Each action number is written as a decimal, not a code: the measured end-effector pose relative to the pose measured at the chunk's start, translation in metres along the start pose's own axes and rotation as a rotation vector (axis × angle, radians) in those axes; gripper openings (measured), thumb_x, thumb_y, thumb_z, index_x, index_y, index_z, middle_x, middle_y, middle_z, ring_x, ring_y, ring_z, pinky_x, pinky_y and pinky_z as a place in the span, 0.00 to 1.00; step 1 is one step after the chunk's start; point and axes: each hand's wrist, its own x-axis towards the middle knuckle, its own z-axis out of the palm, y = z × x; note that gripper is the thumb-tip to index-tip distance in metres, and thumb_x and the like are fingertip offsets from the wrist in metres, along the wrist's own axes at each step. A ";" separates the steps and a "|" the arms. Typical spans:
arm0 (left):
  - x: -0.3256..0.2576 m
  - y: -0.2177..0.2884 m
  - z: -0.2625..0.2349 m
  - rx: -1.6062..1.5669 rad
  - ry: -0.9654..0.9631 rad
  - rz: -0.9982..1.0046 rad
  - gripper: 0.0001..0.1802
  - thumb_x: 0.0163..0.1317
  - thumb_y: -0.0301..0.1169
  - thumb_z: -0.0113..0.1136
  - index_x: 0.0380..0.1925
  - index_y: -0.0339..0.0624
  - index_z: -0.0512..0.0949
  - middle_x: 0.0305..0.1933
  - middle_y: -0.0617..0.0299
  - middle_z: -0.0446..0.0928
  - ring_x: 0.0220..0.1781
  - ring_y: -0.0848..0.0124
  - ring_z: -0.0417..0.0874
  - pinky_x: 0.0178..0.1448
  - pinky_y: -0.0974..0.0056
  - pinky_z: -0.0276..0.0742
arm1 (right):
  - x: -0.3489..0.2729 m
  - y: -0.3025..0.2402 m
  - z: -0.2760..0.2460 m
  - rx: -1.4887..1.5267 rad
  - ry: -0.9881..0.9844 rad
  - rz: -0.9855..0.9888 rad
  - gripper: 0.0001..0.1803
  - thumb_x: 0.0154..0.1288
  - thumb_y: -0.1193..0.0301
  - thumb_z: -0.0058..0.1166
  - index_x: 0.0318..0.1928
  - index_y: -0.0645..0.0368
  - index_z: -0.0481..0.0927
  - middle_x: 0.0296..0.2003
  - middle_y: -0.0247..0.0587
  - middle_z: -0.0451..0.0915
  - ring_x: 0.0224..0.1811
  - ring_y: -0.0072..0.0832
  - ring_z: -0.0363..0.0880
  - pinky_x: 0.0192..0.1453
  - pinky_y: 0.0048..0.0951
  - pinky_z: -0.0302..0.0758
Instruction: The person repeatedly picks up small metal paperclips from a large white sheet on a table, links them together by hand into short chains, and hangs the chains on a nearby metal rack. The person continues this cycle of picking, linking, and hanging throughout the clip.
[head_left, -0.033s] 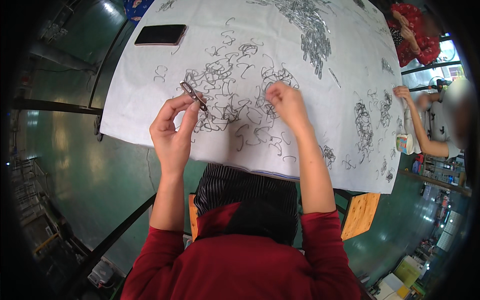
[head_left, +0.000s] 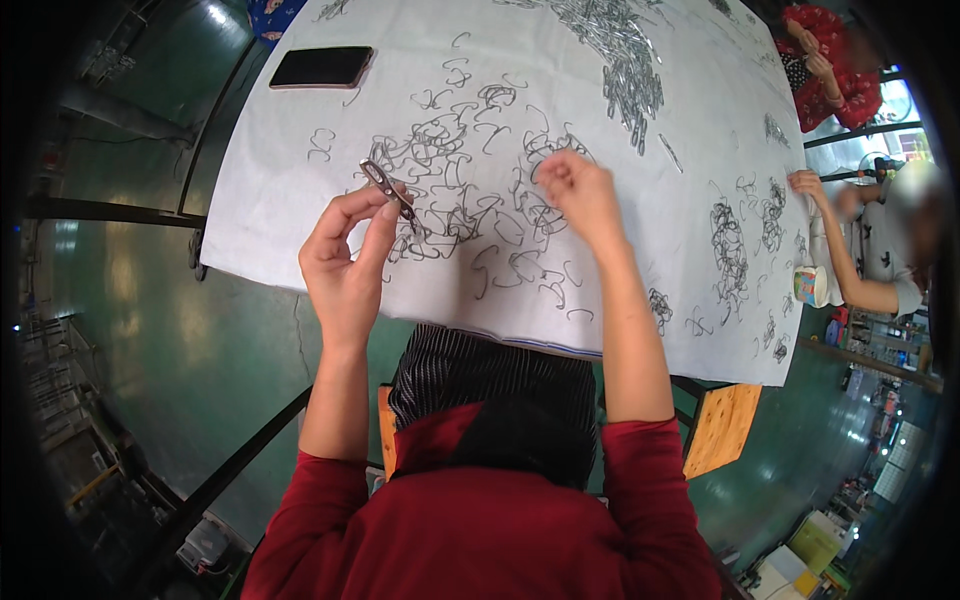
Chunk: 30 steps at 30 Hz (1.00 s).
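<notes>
My left hand (head_left: 340, 265) pinches a narrow, dark metal piece with a long slot (head_left: 374, 174) between thumb and fingertips, tilted above the table. Around and under it spreads a loose heap of thin, curved dark wire pieces (head_left: 432, 142). The fingers of my right hand (head_left: 588, 203) are bent together over a second tangle of the same wire pieces (head_left: 545, 218). Whether they hold one of the wires I cannot make out. More single wires (head_left: 530, 268) are scattered between me and the heaps.
A white cloth (head_left: 270, 200) covers the table. A dark phone (head_left: 322, 68) lies at the far left. Many slim shiny metal pieces (head_left: 630, 85) are piled at the far side. On the right stand further wire heaps (head_left: 726, 245), a paper cup (head_left: 810, 286) and a co-worker's hand (head_left: 805, 183).
My right hand has shifted slightly to the right over the wire tangle, its fingers still bent. My left hand stays in place with the slotted metal piece.
</notes>
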 end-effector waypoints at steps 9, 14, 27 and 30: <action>-0.003 0.002 0.003 -0.012 0.004 0.006 0.06 0.60 0.20 0.60 0.38 0.31 0.78 0.40 0.58 0.82 0.43 0.75 0.79 0.48 0.71 0.72 | 0.032 -0.008 -0.028 -0.190 0.176 -0.218 0.07 0.60 0.76 0.52 0.36 0.57 0.83 0.30 0.40 0.84 0.37 0.34 0.83 0.43 0.34 0.77; -0.003 -0.003 0.001 0.086 -0.040 0.049 0.06 0.64 0.21 0.56 0.40 0.31 0.76 0.42 0.51 0.82 0.45 0.71 0.82 0.48 0.72 0.75 | 0.001 0.003 -0.018 -0.347 -0.202 0.086 0.03 0.55 0.71 0.60 0.30 0.54 0.84 0.29 0.39 0.83 0.36 0.35 0.82 0.42 0.35 0.76; -0.009 0.004 0.005 -0.001 -0.011 0.035 0.06 0.60 0.20 0.60 0.38 0.32 0.78 0.39 0.59 0.82 0.41 0.78 0.78 0.37 0.75 0.71 | -0.034 0.019 -0.031 -0.575 0.023 -0.042 0.15 0.57 0.79 0.51 0.41 0.47 0.83 0.37 0.38 0.78 0.39 0.38 0.80 0.43 0.38 0.77; -0.010 0.005 0.007 0.006 -0.018 0.038 0.06 0.60 0.20 0.60 0.38 0.32 0.78 0.39 0.59 0.82 0.41 0.78 0.78 0.38 0.75 0.71 | -0.034 0.011 0.004 -0.549 -0.009 -0.180 0.20 0.57 0.80 0.50 0.47 0.43 0.82 0.39 0.41 0.77 0.39 0.41 0.80 0.43 0.39 0.77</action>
